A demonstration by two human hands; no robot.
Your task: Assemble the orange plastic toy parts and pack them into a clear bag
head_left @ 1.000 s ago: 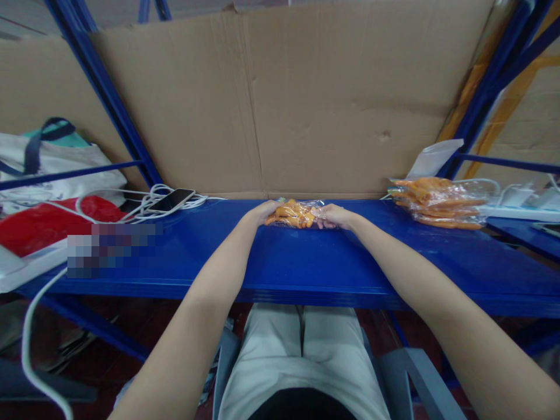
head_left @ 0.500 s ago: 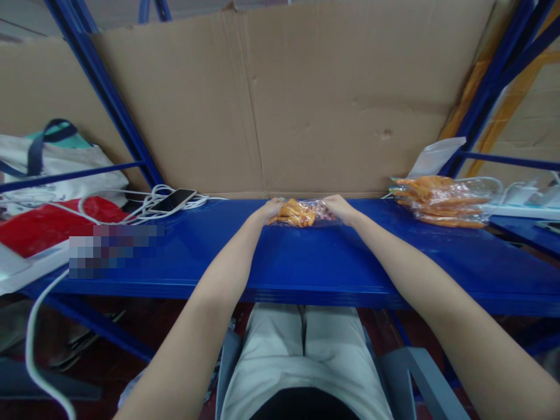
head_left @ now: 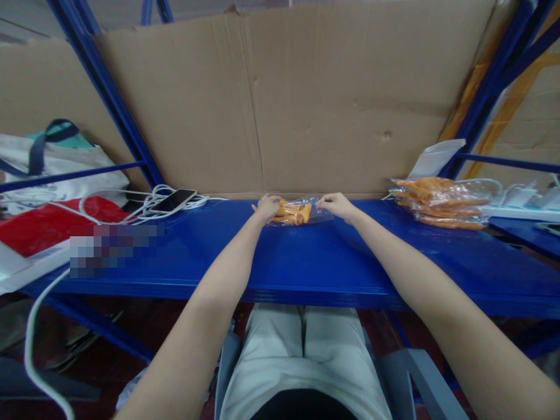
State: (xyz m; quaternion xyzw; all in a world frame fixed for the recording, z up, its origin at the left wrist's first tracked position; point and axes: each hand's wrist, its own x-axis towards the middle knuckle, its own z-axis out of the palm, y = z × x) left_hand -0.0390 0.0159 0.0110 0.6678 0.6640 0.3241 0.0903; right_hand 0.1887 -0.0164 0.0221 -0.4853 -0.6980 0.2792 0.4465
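Observation:
A clear plastic bag (head_left: 324, 214) with orange pieces (head_left: 294, 212) inside lies flat near the back of the blue table. My left hand (head_left: 266, 207) lies over the bag's left end, thumb held apart and fingers stretched on the plastic. At the opposite end, my right hand (head_left: 336, 206) has its fingertips pinched together on the bag's edge. The orange pieces are bunched in the left and middle part; the right part of the bag looks flat and see-through. Exactly what the pieces are is too small to tell.
Several similar orange-filled bags (head_left: 441, 204) are stacked at the right. On the left are a phone (head_left: 174, 200) on coiled white cables, a red item (head_left: 61, 221) and a cloth bag (head_left: 56, 160). Cardboard (head_left: 315, 105) walls the back of the blue table (head_left: 306, 262).
My left hand has loosened from a grip to stretched fingers on the bag. My right fingers have drawn into a pinch at its right edge, and the bag's right part lies flatter.

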